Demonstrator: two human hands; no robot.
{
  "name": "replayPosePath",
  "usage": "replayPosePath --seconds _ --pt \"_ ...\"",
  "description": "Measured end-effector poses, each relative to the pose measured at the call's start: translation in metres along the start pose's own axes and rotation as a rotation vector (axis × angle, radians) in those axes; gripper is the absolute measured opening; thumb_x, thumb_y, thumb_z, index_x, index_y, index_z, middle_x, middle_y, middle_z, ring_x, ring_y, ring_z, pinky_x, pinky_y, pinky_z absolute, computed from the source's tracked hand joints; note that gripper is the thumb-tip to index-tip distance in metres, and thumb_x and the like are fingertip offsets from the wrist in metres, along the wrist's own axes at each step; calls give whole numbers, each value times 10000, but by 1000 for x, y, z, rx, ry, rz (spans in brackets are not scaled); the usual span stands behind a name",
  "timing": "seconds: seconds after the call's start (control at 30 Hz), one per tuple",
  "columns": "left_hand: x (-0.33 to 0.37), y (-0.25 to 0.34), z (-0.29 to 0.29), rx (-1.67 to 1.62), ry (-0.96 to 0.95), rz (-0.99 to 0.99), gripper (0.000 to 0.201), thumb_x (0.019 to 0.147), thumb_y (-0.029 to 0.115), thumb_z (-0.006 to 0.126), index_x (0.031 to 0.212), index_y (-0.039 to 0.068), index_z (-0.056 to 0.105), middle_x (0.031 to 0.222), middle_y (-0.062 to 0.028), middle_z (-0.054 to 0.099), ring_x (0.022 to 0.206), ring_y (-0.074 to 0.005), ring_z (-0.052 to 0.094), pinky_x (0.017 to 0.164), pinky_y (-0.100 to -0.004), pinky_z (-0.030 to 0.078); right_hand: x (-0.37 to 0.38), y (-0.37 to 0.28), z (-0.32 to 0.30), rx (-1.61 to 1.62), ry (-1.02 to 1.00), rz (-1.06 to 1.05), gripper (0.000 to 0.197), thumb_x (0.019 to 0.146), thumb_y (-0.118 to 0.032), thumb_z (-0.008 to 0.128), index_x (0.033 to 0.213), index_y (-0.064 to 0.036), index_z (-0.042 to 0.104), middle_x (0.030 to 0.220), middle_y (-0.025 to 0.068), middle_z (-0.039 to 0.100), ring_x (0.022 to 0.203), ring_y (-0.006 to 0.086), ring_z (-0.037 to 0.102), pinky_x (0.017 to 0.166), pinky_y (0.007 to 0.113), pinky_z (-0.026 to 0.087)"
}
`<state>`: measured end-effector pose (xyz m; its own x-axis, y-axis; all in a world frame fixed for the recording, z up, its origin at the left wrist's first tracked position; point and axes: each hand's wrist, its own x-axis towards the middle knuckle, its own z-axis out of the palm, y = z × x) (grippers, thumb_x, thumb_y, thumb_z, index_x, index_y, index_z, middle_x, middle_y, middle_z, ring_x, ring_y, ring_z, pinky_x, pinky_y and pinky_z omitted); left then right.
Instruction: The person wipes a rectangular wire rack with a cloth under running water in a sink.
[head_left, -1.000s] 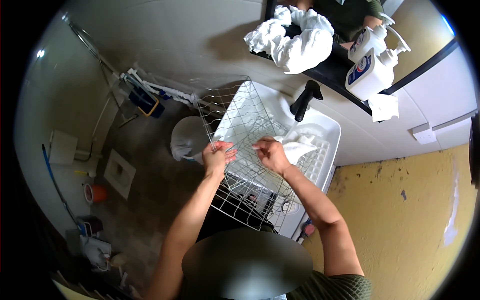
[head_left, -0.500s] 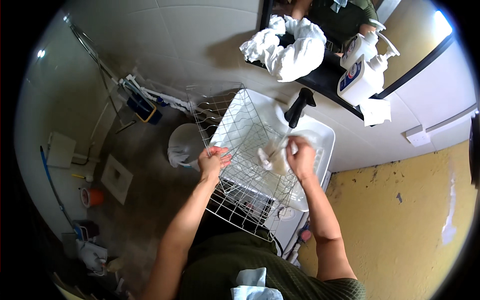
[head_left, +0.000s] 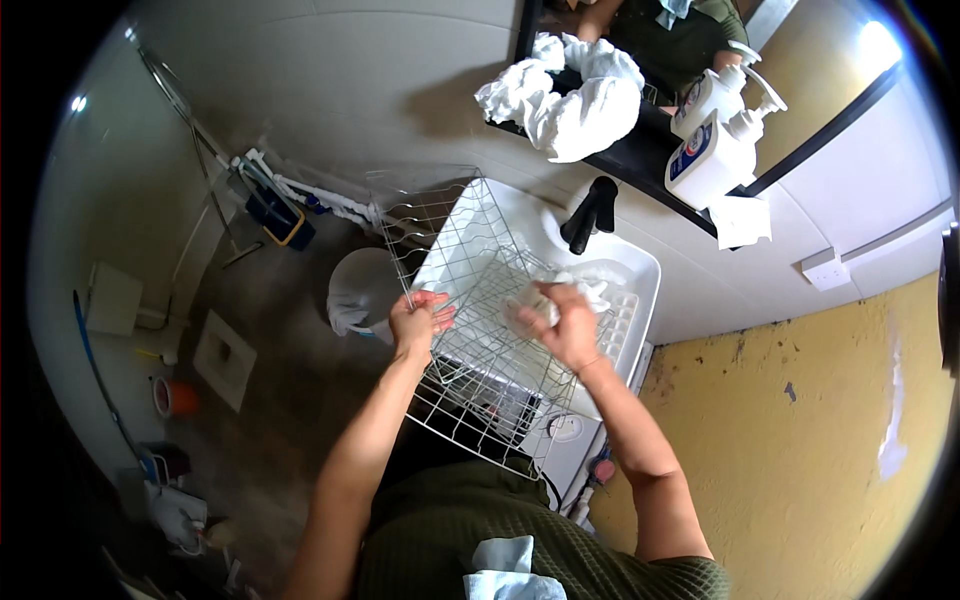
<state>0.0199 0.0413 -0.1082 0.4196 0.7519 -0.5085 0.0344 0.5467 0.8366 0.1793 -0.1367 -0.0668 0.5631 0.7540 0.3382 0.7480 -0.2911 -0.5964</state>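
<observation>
A silver wire rack (head_left: 462, 425) lies tilted across the white sink (head_left: 648, 285), reaching past its left and front edges. My left hand (head_left: 418, 325) grips the rack's left side, its fingers passing among the wires. Over the rack, my right hand (head_left: 568, 325) holds a wet-looking white cloth (head_left: 590, 288). The fingers of that hand are bent and a little blurred. Beside it in the sink shows a white tray with small rounded hollows (head_left: 618, 325), partly covered by the hand and cloth.
A black tap (head_left: 592, 215) rises behind the sink. Above, a black shelf (head_left: 640, 160) carries a bunched white cloth (head_left: 580, 110) and a white pump bottle (head_left: 710, 160) before a mirror. Left of the sink, a pale bucket (head_left: 360, 275) with a cloth over its rim stands on the floor.
My right hand has moved left and slightly down from below the tap, with the cloth now trailing behind it. My left hand keeps its place on the rack.
</observation>
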Motion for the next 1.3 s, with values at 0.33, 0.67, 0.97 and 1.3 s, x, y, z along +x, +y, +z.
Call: replayPosePath --seconds 0.33,0.67,0.97,1.3 --pt "-3 2 -1 -3 14 -24 62 936 30 456 918 -9 501 999 -196 633 790 -306 675 604 -350 582 6 57 28 875 -45 472 162 929 -204 555 857 -58 563 727 -17 575 629 46 493 546 235 422" --pt "-2 -4 8 58 12 -8 57 930 21 465 925 -16 508 977 -182 641 756 -281 679 545 -320 562 13 30 93 109 -216 61 305 756 -120 581 1034 -10 520 974 233 577 870 399 589 732 425 491" --pt "2 -4 -2 59 36 -2 45 918 8 475 908 -6 518 933 -163 651 735 -255 680 512 -297 535 26 23 70 102 -376 -77 218 658 -41 583 873 -48 612 876 167 622 789 356 613 699 409 507" --pt "-3 -4 1 43 32 -23 73 880 -48 448 914 3 487 926 -169 640 729 -261 677 495 -299 532 28 36 62 -139 -671 -194 238 633 -14 555 853 -56 633 844 146 626 757 358 607 666 392 511"
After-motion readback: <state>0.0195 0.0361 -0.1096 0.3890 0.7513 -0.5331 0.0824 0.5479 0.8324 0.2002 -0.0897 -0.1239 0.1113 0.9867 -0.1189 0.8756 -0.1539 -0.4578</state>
